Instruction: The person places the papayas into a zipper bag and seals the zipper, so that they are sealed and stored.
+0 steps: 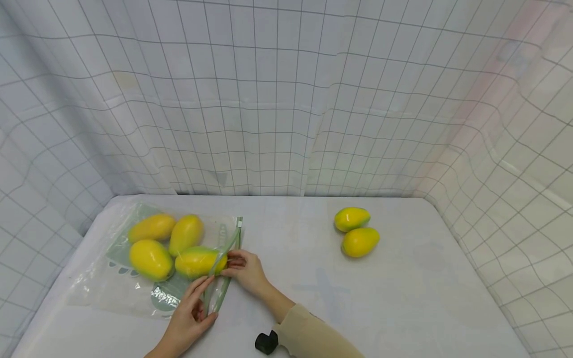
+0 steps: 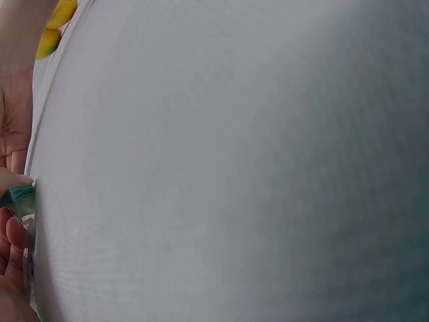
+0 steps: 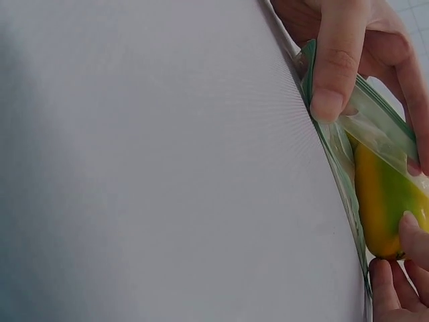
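A clear zip bag (image 1: 127,293) with a green zip edge and green print lies on the left of the table. Several yellow-green mangoes are in it; one mango (image 1: 197,262) lies at its mouth. My right hand (image 1: 248,272) holds that mango by its near end, thumb on one side and fingers on the other, seen also in the right wrist view. Below it my left hand (image 1: 188,315) grips the bag's mouth, thumb on one green lip and fingers at the other, holding the lips apart. The left wrist view shows mostly table.
Two more mangoes touch on the right of the table, the farther mango (image 1: 351,219) and the nearer mango (image 1: 360,242). A black wrist device (image 1: 266,343) sits by the right sleeve. Grid-patterned white curtains (image 1: 277,124) enclose the table's back and sides.
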A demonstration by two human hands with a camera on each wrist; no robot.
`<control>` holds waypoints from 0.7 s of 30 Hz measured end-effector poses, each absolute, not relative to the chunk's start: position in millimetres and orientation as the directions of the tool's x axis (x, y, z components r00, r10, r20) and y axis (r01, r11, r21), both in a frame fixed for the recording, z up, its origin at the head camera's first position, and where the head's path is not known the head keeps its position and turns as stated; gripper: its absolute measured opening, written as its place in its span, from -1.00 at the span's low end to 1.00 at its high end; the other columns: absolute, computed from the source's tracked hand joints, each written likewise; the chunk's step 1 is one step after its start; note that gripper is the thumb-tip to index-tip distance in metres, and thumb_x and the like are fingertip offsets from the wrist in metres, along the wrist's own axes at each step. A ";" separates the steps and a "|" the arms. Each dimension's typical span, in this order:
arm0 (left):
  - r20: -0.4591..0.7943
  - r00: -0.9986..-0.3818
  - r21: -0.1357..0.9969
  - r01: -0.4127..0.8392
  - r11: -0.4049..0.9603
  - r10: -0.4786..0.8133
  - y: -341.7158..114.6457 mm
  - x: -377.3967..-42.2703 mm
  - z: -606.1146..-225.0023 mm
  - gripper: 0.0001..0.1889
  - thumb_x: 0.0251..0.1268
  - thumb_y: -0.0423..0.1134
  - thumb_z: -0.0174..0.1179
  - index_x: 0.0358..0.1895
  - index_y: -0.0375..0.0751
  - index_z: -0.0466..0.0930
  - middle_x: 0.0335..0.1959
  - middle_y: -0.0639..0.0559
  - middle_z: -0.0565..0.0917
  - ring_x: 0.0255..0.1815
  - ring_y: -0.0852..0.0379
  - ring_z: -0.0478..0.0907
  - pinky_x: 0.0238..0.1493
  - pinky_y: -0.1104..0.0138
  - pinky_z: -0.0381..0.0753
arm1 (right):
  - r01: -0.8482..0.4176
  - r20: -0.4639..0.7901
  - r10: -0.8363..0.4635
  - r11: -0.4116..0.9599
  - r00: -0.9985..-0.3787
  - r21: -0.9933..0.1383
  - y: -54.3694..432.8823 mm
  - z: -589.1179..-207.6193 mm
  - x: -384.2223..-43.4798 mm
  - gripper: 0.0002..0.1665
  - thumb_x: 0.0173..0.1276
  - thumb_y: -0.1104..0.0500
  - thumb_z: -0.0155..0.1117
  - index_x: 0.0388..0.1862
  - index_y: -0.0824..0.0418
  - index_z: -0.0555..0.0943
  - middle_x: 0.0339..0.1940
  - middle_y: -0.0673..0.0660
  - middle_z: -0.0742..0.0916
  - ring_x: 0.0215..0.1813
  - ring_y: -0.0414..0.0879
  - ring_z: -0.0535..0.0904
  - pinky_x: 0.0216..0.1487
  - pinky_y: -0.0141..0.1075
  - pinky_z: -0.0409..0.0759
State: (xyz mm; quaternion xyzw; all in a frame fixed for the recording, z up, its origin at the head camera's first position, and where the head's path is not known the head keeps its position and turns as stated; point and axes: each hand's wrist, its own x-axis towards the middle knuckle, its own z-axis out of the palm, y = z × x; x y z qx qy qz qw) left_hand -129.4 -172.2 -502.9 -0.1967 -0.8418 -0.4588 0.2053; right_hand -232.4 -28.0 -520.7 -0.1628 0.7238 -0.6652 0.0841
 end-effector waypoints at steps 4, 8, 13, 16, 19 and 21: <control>0.520 -0.842 0.694 0.515 0.503 0.145 -172.3 -129.0 -502.3 -0.20 -0.58 -0.76 0.36 0.06 -0.59 0.37 -0.02 -0.28 0.36 -0.74 0.27 0.23 -0.73 0.58 0.26 | -0.103 0.077 -0.347 0.057 -0.935 -0.993 -25.6 -520.6 -232.3 -0.54 0.05 0.40 0.35 -0.01 0.43 0.53 -0.08 0.25 0.65 -0.13 -0.04 0.63 -0.18 -0.46 0.57; 0.518 -0.843 0.695 0.513 0.503 0.145 -172.4 -128.7 -502.2 -0.19 -0.59 -0.76 0.36 0.06 -0.59 0.38 -0.02 -0.28 0.36 -0.74 0.26 0.23 -0.73 0.59 0.25 | -0.056 0.057 -0.340 -0.012 -0.939 -0.998 -15.7 -510.5 -231.7 -0.55 0.05 0.48 0.30 -0.01 0.50 0.51 -0.05 0.37 0.62 -0.06 0.21 0.58 -0.17 -0.43 0.58; 0.524 -0.840 0.690 0.517 0.507 0.142 -172.4 -129.1 -502.3 -0.19 -0.60 -0.76 0.37 0.06 -0.58 0.38 -0.01 -0.28 0.37 -0.73 0.26 0.23 -0.72 0.60 0.25 | -0.063 0.068 -0.317 -0.027 -0.946 -0.998 5.9 -483.5 -228.3 -0.51 0.08 0.49 0.27 0.03 0.56 0.44 -0.01 0.48 0.55 0.00 0.34 0.50 -0.13 -0.41 0.57; 0.522 -0.841 0.692 0.514 0.507 0.141 -172.2 -129.1 -502.1 -0.19 -0.59 -0.75 0.37 0.06 -0.57 0.38 -0.02 -0.27 0.37 -0.73 0.26 0.23 -0.73 0.59 0.26 | -0.103 0.104 -0.291 -0.019 -0.951 -0.995 20.0 -474.9 -231.2 -0.50 0.08 0.48 0.28 0.05 0.53 0.44 0.02 0.49 0.53 0.04 0.34 0.48 -0.04 -0.29 0.56; 0.518 -0.844 0.695 0.511 0.505 0.139 -171.9 -128.9 -501.6 -0.20 -0.58 -0.76 0.36 0.06 -0.58 0.38 -0.02 -0.27 0.37 -0.73 0.24 0.23 -0.73 0.58 0.26 | -0.138 0.136 -0.263 -0.011 -0.955 -0.990 34.1 -469.5 -235.4 -0.49 0.07 0.48 0.28 0.06 0.51 0.44 0.02 0.49 0.53 0.06 0.35 0.46 0.04 -0.14 0.51; 0.516 -0.845 0.696 0.508 0.507 0.138 -171.9 -128.7 -501.5 -0.20 -0.58 -0.76 0.36 0.06 -0.58 0.38 -0.02 -0.27 0.37 -0.73 0.24 0.23 -0.73 0.59 0.25 | -0.159 0.154 -0.242 0.005 -0.958 -0.987 44.3 -465.0 -237.1 -0.48 0.08 0.47 0.29 0.07 0.50 0.43 0.01 0.46 0.55 0.07 0.34 0.46 0.07 -0.07 0.48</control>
